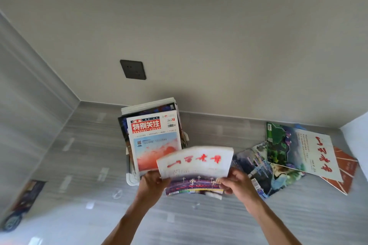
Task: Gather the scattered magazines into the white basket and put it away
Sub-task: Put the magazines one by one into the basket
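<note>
Floor view, read from the left edge of the frame to the right. At lower left a dark magazine (pixel 23 203) lies flat on the grey floor (pixel 83 145), well apart from everything else. Just left of centre stands the white basket (pixel 132 179), close to the wall; only its rim shows, since it is packed with upright magazines, the front one a red-titled issue (pixel 154 137) facing me. At centre my left hand (pixel 152 180) and my right hand (pixel 236 182) together hold a white-covered magazine (pixel 196 167), blurred, its long axis running left to right and its cover bowed upward between them. Both hands have fingers curled round its lower corners, left on the left corner, right on the right.

Key relation: the basket lies just beyond and slightly left of the held magazine, whose upper edge overlaps the front issue in the picture. My left hand is the nearer to the basket. I judge the magazine must be stood on edge to slot in front of the pile.

To the right, three more lie overlapping on the floor: a blue-toned magazine (pixel 264 171), a green-and-white magazine (pixel 298 145) over it, and an orange-red magazine (pixel 344 171) beneath that. Gathering is partly done.
</note>
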